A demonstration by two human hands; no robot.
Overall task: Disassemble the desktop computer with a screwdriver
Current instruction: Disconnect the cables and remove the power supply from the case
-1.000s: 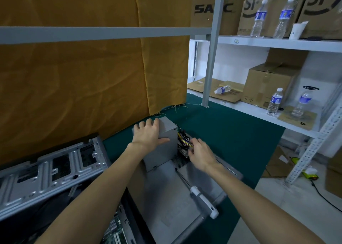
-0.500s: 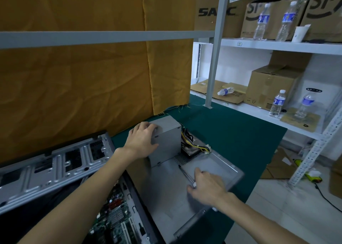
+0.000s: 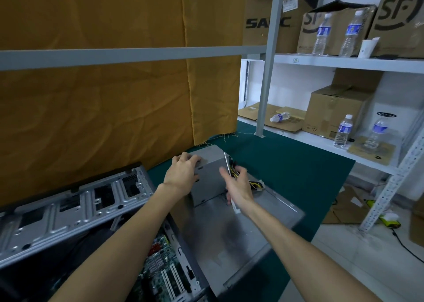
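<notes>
A grey power supply box (image 3: 210, 164) stands on a flat grey side panel (image 3: 229, 237) lying on the green mat. My left hand (image 3: 182, 173) rests on the box's top left corner, fingers curled over its edge. My right hand (image 3: 238, 187) grips the screwdriver (image 3: 227, 164); its white handle sticks out below my palm and the shaft points up along the box's right edge. Yellow and black cables (image 3: 255, 184) spill from the box just behind that hand. The open computer case (image 3: 68, 210) lies at the left, with its motherboard (image 3: 160, 265) showing between my forearms.
A yellow cloth (image 3: 103, 106) hangs right behind the case and box. A grey shelf post (image 3: 263, 95) stands on the green mat (image 3: 286, 164). White shelves at the right hold cardboard boxes and water bottles (image 3: 343, 130). The mat's edge drops to the floor at the right.
My right hand has picked the screwdriver up off the side panel and lifted it to the power supply's right edge. My left hand has stayed on the box.
</notes>
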